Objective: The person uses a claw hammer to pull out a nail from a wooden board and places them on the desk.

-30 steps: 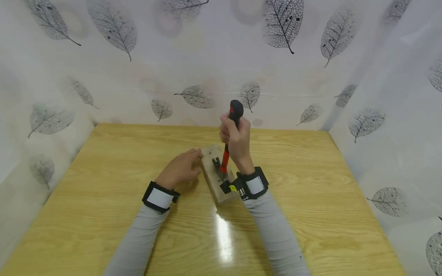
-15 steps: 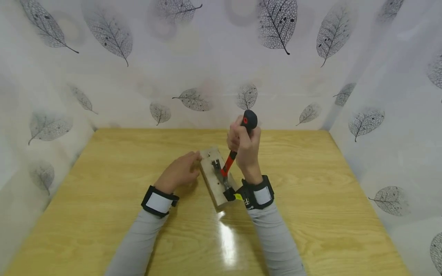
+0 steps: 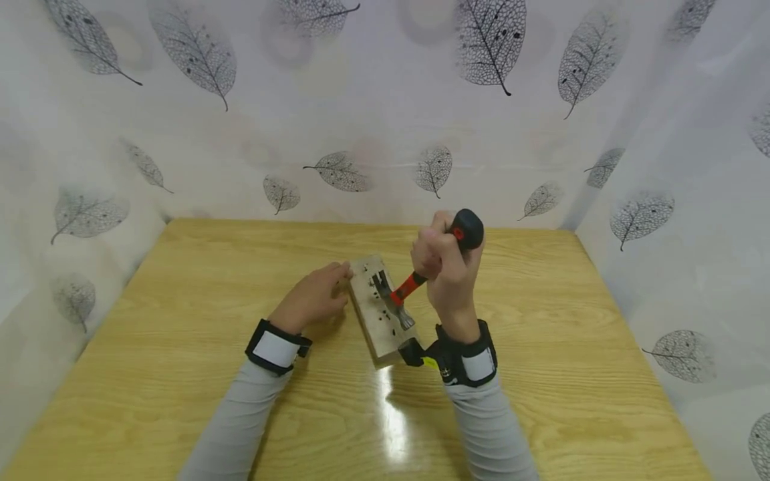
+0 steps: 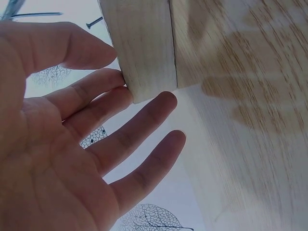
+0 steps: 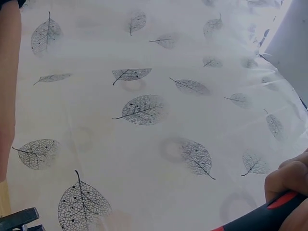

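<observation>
A pale wooden block (image 3: 374,339) lies on the table, with dark spots or nails along its top. My right hand (image 3: 452,267) grips the black-and-red handle of a claw hammer (image 3: 409,288), which leans to the right. Its metal head lies low over the block's top; whether the claw holds a nail is too small to tell. Fingertips of my left hand (image 3: 313,294) touch the block's far left corner, ring and little fingers reaching past its end in the left wrist view. There, a nail (image 4: 95,22) sticks out of the block. The right wrist view shows the hammer's handle (image 5: 262,217).
The wood-grain table (image 3: 541,321) extends around the block on all sides. Behind it and at both sides hangs a white leaf-patterned sheet (image 3: 385,107). A small black wrist camera (image 3: 412,352) sits close to the block's near right corner.
My right hand has swung right and toward me, tipping the hammer handle from nearly upright to a strong lean. The left hand stays at the block's corner.
</observation>
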